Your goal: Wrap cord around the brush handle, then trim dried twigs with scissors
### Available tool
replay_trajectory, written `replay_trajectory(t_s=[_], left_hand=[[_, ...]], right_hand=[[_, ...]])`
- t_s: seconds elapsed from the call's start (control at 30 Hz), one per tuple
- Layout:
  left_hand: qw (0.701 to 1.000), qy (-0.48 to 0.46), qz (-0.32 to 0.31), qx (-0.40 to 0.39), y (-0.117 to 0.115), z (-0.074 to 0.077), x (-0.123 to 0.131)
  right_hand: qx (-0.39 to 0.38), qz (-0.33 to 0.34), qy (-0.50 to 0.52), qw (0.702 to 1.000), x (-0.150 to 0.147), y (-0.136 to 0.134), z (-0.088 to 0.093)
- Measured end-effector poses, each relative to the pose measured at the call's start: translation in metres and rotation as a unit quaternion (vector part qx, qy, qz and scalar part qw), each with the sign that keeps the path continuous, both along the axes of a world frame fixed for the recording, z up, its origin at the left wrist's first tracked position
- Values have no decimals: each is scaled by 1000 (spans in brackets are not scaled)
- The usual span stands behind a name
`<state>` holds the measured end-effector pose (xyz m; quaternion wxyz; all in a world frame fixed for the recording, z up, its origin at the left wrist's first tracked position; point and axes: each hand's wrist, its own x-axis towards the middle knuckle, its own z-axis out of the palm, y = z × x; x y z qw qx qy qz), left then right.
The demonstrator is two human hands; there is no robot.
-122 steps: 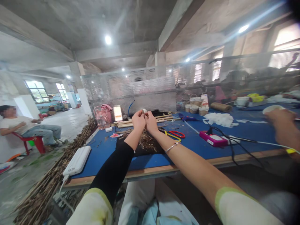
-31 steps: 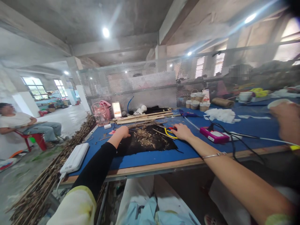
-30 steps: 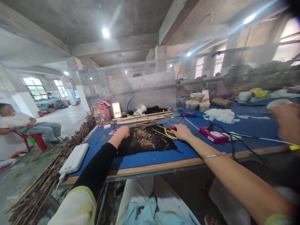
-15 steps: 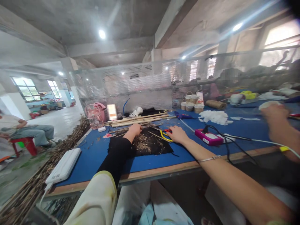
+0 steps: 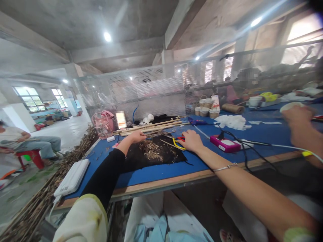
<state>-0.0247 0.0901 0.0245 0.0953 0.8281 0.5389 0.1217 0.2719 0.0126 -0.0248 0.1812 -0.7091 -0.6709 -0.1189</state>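
My left hand [image 5: 137, 136] is closed at the near end of some thin brown twigs [image 5: 158, 133], fingers pinched together. My right hand [image 5: 193, 142] grips pruning shears [image 5: 178, 145] with red and yellow handles. Their blades point left over a black cloth [image 5: 133, 156], partly hidden. On this cloth lies a heap of small brown twig clippings [image 5: 152, 152]. One longer thin stick [image 5: 169, 144] lies beside the heap, left of the shears.
Pale wooden rods [image 5: 153, 127] lie behind the cloth. Left are a power bank [image 5: 72, 178] and a pink bag [image 5: 108, 121]. Right are a pink power strip [image 5: 224, 144] with cables, white scraps [image 5: 233, 122] and small pots [image 5: 204, 111]. A co-worker's hand [image 5: 299, 114] is at far right.
My left hand has moved left, off the clippings, uncovering more of the heap. My right hand stays on the shears, nearly in place.
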Motion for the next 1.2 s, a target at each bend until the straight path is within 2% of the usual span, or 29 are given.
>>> replay_trajectory(t_s=[0.1,0.17,0.3,0.47,0.5,0.57,0.63,0.7,0.77,0.93,1.13,1.2], left_hand=[[997,60,39,-1,-8,-6,-10],[995,89,52,-2,-15,-9,-15],[992,112,62,17,-29,-8,-24],[975,146,161,39,-43,-12,-36],[975,151,159,35,-44,-15,-35],[984,140,103,39,-46,-21,-33],[991,105,27,75,-45,-26,-28],[990,66,-13,126,-45,-30,-25],[987,45,-12,155,-45,-31,-23],[989,48,-8,138,-49,-35,-21],[983,47,45,169,-60,-32,-19],[980,38,43,191,-68,-30,-17]], right_hand=[[23,53,-6,998,-5,-1,0],[-10,72,12,997,-5,2,-2],[-69,64,17,995,-1,14,-3],[-156,67,-31,985,-1,25,5],[-166,65,-37,983,-2,26,6],[-177,56,-42,982,-3,27,6],[-182,53,-38,981,-3,27,6],[-178,65,-28,982,-2,27,5],[-167,81,-19,982,0,25,5],[-161,107,-6,981,2,18,10],[-176,58,54,981,1,21,25],[-168,45,78,982,3,24,27]])
